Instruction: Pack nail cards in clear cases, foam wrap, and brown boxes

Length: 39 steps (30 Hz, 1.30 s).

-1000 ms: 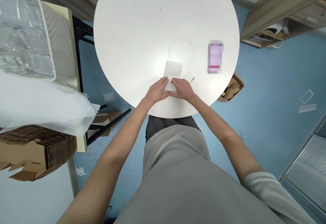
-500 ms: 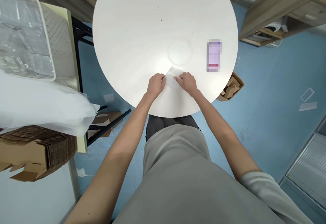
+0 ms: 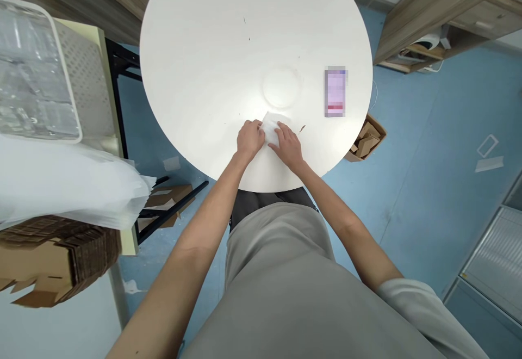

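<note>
A small white folded sheet (image 3: 270, 127) lies on the round white table (image 3: 228, 54) near its front edge. My left hand (image 3: 249, 139) grips the sheet's left side with curled fingers. My right hand (image 3: 287, 144) presses on its right side, fingers bent over it. Both hands cover most of the sheet; only its far part shows. A tiny brown scrap (image 3: 302, 129) lies just right of my right hand.
A purple phone-sized object (image 3: 335, 92), blurred, lies on the table's right side. A white perforated crate with clear plastic (image 3: 36, 70), white foam sheets (image 3: 69, 185) and flat cardboard (image 3: 53, 255) stand at the left. An open cardboard box (image 3: 365, 140) sits on the blue floor.
The white sheet has gone from a longer rectangle to a smaller folded bundle under my hands. Both hands have drawn closer together over it.
</note>
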Tool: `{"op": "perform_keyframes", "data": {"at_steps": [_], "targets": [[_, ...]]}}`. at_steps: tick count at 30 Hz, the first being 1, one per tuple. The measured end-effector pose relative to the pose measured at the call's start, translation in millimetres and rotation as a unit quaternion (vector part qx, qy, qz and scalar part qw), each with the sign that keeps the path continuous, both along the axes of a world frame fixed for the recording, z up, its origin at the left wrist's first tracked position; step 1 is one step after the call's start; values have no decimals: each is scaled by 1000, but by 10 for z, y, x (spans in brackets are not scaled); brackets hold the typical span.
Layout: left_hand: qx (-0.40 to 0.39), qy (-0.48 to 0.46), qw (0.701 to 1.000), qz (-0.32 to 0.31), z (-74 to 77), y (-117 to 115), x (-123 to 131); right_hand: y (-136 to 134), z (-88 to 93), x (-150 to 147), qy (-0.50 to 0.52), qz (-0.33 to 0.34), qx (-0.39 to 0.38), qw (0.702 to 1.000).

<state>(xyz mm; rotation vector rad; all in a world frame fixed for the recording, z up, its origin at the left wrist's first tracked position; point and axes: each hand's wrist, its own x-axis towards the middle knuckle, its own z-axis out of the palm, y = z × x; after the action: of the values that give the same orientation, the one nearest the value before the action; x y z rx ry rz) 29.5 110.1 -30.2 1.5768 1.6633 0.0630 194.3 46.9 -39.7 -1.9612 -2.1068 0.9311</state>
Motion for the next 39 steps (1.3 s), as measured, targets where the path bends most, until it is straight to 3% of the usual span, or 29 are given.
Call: {"op": "perform_keyframes", "data": {"at_steps": [7,14,18,23,25,27,29,32,35,39], "targets": [[6,-51,998,31,-264,147,34,-13,63,-31,0,17,-26,1000],[-9,-44,999,8,-332,195,1,78,-20,144,38,53,-12,998],[-1,-57,998,39,-285,113,30,105,-34,176,29,72,-9,997],[39,-128,990,52,-89,-59,41,193,26,253,40,85,8,996],[27,-167,981,96,-39,-131,56,257,59,296,40,92,13,995],[-12,-212,960,181,-35,-194,97,326,90,321,32,87,21,995],[-65,-265,929,249,-69,-235,162,389,114,319,20,75,29,997],[-114,-325,902,261,-140,-243,286,460,125,287,8,41,28,999],[-120,-332,898,261,-180,-202,405,485,102,274,33,-50,-19,998],[-97,-291,905,295,-156,-208,437,408,57,275,105,-180,-86,974]]}}
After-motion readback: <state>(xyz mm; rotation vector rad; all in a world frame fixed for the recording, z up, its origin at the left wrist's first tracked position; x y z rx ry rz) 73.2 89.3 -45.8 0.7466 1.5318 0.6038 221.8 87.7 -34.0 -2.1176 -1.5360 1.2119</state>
